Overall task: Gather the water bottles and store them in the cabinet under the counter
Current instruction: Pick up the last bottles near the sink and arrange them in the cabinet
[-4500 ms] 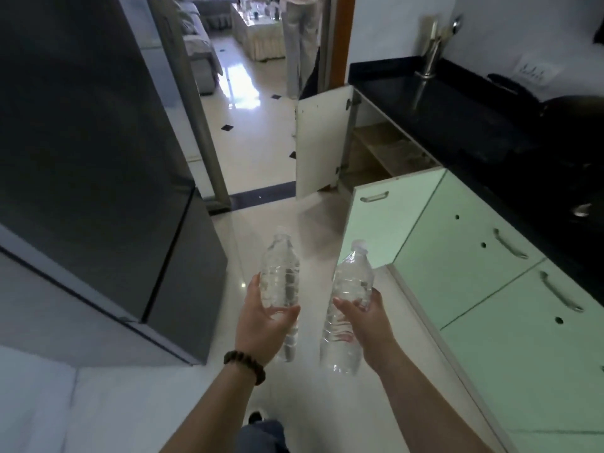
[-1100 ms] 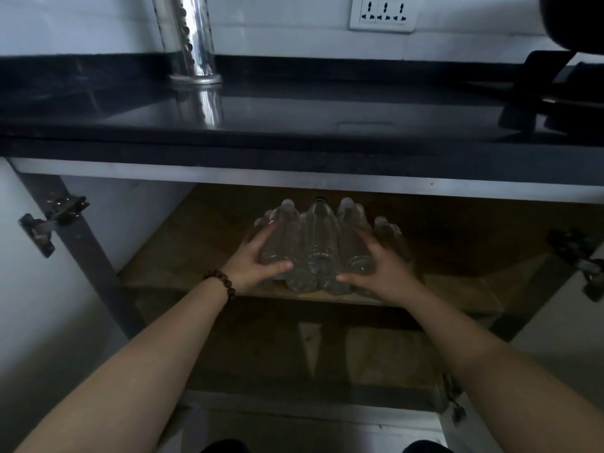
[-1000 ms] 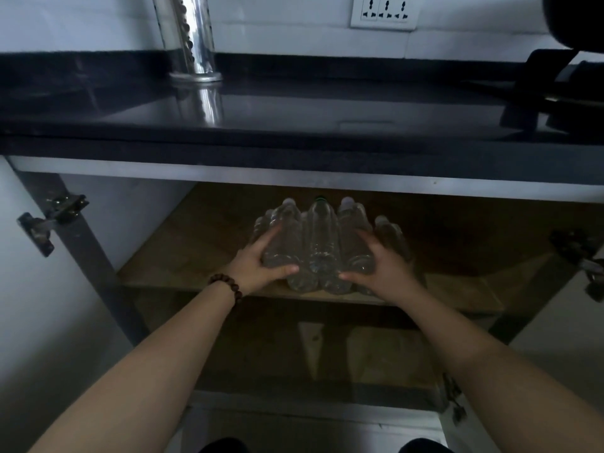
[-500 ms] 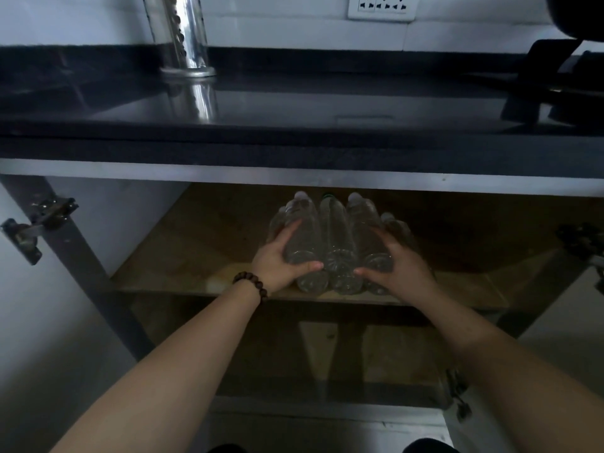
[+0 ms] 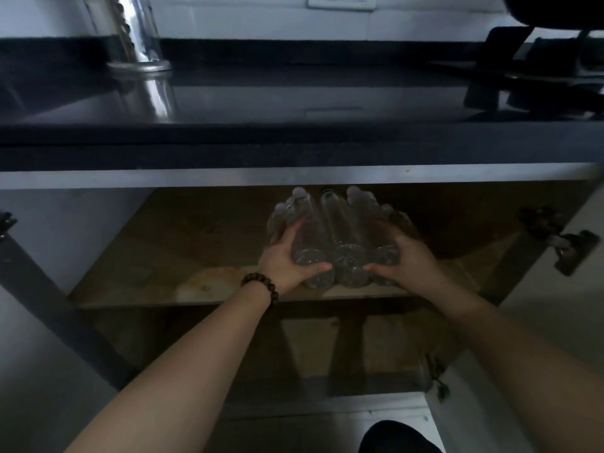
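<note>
Head view shows we clasp the bottles (image 5: 340, 237) lying stacked on the shelf (image 5: 137, 266) under the counter (image 5: 294, 142), left hand (image 5: 287, 259) and right hand (image 5: 405, 259) cupping either side, likely to stop rolling.

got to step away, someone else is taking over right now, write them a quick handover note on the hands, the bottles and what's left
Left hand: cupped round the left side of the bottles, thumb under their bases.
Right hand: cupped round the right side in the same way.
Bottles: a stack lying on their sides on the shelf of the open cabinet under the counter, bases toward you, near the front edge.
Done: these bottles are inside the cabinet.
Left: settle the stack, let go, close the doors. Whether more bottles wait elsewhere cannot be seen.
</note>
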`<act>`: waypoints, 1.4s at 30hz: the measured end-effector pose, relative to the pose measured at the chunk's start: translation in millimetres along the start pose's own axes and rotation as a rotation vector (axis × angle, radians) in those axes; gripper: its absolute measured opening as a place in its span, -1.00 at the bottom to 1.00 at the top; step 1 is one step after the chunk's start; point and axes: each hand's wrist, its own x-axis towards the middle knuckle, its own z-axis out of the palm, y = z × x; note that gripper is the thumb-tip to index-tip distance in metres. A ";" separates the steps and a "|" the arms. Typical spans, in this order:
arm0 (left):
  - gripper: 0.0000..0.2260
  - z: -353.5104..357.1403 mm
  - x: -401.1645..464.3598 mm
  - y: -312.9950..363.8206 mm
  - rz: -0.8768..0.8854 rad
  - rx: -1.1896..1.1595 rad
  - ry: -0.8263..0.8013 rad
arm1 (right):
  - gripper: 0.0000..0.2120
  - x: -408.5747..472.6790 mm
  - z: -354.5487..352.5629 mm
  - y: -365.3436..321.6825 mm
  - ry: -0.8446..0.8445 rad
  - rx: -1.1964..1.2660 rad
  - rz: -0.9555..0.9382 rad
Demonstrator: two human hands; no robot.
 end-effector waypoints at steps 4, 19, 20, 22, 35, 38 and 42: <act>-0.12 2.5 0.4 -6.8 -0.040 -0.125 0.052 | -0.32 -4.2 5.0 -5.5 0.098 0.128 -0.024; -0.19 10.0 7.4 10.9 0.043 -0.013 0.078 | -0.33 -11.1 -16.2 40.5 0.156 0.232 0.057; -0.18 12.4 7.7 14.1 0.053 0.000 0.061 | -0.33 -10.5 -15.4 40.3 0.159 0.225 0.057; -0.17 20.0 8.4 23.5 0.073 0.045 -0.003 | -0.32 -10.3 -14.1 40.6 0.167 0.209 0.056; -0.17 48.9 4.2 33.3 0.068 -0.121 0.004 | -0.29 -10.8 -28.7 41.5 0.084 0.072 0.048; -0.16 57.1 9.5 37.2 0.085 -0.147 0.007 | -0.25 -12.0 -33.3 49.0 0.083 0.138 0.055; -0.15 69.7 18.4 45.0 0.093 -0.152 -0.002 | -0.21 -10.2 -44.4 55.7 0.081 0.088 0.074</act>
